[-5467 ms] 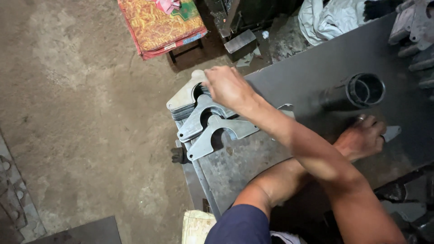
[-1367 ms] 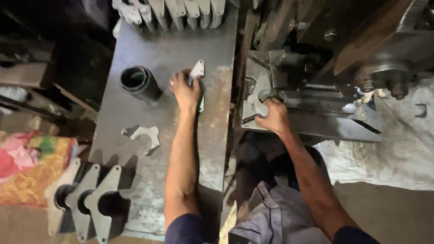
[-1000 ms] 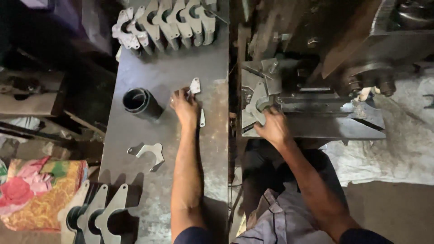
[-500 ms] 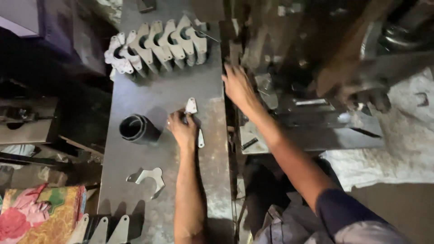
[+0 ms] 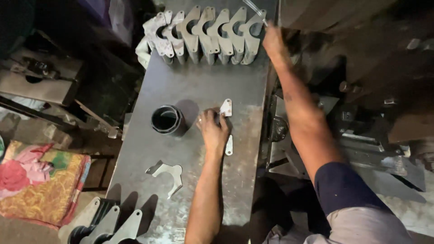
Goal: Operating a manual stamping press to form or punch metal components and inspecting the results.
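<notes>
My left hand [image 5: 213,131] rests palm down on the grey steel table [image 5: 190,86], fingers on a small flat metal bracket [image 5: 226,108] whose lower end sticks out by the wrist. My right hand [image 5: 274,41] is stretched far forward to the table's back right corner, at the end of a row of several cut steel plates [image 5: 205,34] standing on edge; a thin metal rod [image 5: 254,9] shows at its fingertips, and whether the hand grips it cannot be told. A black short tube [image 5: 167,120] stands left of my left hand.
One loose hooked steel plate [image 5: 166,174] lies on the table near me. More plates [image 5: 108,226] lean at the near left corner. A machine body [image 5: 357,113] fills the right side. A patterned cushion [image 5: 40,185] lies on the floor at left.
My right hand has left the machine part on the right and reached forward to the row of plates at the back. My left hand stays on the small bracket. The view has shifted forward.
</notes>
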